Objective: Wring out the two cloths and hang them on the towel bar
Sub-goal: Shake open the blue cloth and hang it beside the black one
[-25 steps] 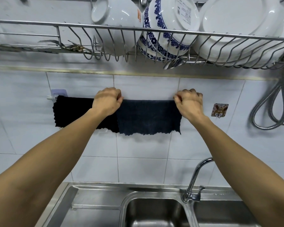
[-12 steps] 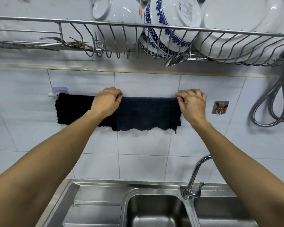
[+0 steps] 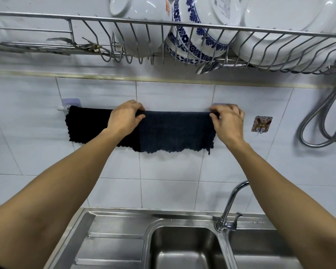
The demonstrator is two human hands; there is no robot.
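Observation:
Two dark cloths hang side by side over the towel bar (image 3: 61,108) on the tiled wall. The black cloth (image 3: 85,127) covers the left part; the dark blue cloth (image 3: 175,131) covers the right part, and their inner edges meet. My left hand (image 3: 124,118) pinches the top left corner of the dark blue cloth at the bar. My right hand (image 3: 228,121) pinches its top right corner, next to the bar's right mount. Most of the bar is hidden under the cloths.
A wire dish rack (image 3: 163,24) with bowls and plates hangs just above. A wall hook (image 3: 261,124) sits right of the bar, and a metal hose (image 3: 326,121) loops at far right. Below are a steel sink (image 3: 182,249) and a tap (image 3: 231,206).
My right hand's fingers have curled back onto the cloth's top right corner after loosening. The blue cloth lies flatter along the bar. The camera has tilted slightly down.

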